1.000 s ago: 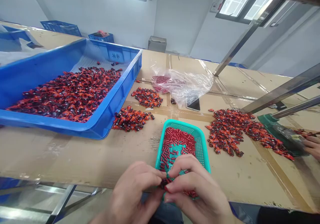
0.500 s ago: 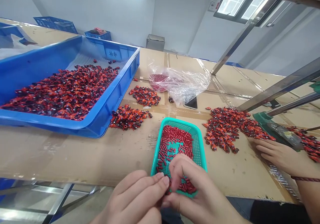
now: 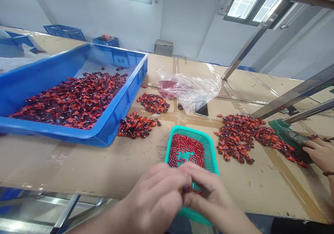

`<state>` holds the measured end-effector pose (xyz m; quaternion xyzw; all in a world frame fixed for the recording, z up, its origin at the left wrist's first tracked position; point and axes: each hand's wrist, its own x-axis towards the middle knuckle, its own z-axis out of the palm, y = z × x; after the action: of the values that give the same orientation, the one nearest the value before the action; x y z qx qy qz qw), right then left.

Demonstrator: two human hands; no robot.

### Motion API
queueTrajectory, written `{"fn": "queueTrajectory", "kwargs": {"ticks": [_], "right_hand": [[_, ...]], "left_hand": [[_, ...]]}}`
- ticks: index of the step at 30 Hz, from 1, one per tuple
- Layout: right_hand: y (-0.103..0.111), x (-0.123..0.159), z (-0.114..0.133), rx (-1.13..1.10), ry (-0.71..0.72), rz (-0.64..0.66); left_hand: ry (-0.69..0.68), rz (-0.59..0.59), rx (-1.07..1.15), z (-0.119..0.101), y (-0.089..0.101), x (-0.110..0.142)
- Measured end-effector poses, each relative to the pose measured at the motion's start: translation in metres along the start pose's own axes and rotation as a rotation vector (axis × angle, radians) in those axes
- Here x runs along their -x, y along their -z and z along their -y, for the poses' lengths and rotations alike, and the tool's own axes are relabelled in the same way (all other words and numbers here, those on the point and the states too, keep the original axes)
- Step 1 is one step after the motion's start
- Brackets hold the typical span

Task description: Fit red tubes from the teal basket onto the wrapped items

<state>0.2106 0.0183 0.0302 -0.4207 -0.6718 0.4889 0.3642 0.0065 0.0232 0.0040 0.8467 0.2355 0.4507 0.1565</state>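
Note:
My left hand [image 3: 153,195] and my right hand [image 3: 212,194] meet above the near end of a green perforated basket [image 3: 214,157]. Between the right thumb and fingers a small dark red part [image 3: 187,188] shows; its exact kind is hidden. The left fingers are closed against the right hand, slightly blurred, and what they grip is covered. Short red tubes [image 3: 186,145] lie loose in the basket. Left of it, on the cardboard-covered table, sit two heaps of small black-and-orange parts, a nearer heap [image 3: 137,125] and a farther heap [image 3: 153,102].
A blue tray [image 3: 127,105] full of similar parts stands at left. Behind the basket lie a plastic bag [image 3: 198,87] and a phone [image 3: 201,109]. At right are another heap [image 3: 235,136], a green metal tool [image 3: 289,140], a co-worker's hand [image 3: 319,154] and a slanted metal post [image 3: 287,98].
My hands have drawn closer together, the left moving up and right over the basket. The co-worker's hand has shifted right, from the heap to the green tool. The view has tilted slightly.

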Motion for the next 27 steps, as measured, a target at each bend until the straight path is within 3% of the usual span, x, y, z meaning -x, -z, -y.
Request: {"fn": "queueTrajectory", "kwargs": {"ticks": [1, 4, 5, 9, 12, 16, 19, 23, 27], "right_hand": [[0.011, 0.000, -0.009, 0.150, 0.009, -0.086], [0.059, 0.003, -0.048, 0.716, -0.017, -0.410], [0.078, 0.005, -0.063, 0.798, -0.030, -0.486], [0.139, 0.011, -0.109, 1.011, -0.071, -0.651], [0.154, 0.013, -0.119, 1.123, -0.064, -0.685], [0.128, 0.009, -0.099, 1.183, 0.026, -0.609], [0.086, 0.003, -0.073, 1.178, 0.129, -0.374], [0.037, -0.007, -0.060, 1.238, 0.189, -0.106], [0.021, -0.015, -0.068, 1.331, 0.160, -0.042]], "left_hand": [[-0.099, 0.021, -0.116, 0.015, 0.001, -0.011], [-0.017, 0.158, -0.356, 0.067, 0.004, -0.042], [0.017, 0.197, -0.389, 0.086, 0.004, -0.049], [0.110, 0.371, -0.444, 0.152, -0.003, -0.066], [0.134, 0.466, -0.422, 0.178, -0.013, -0.070], [0.157, 0.490, -0.372, 0.186, -0.017, -0.071], [0.191, 0.426, -0.316, 0.179, -0.012, -0.069], [0.253, 0.249, -0.206, 0.154, 0.002, -0.063], [0.320, 0.068, -0.076, 0.121, 0.018, -0.048]]}}
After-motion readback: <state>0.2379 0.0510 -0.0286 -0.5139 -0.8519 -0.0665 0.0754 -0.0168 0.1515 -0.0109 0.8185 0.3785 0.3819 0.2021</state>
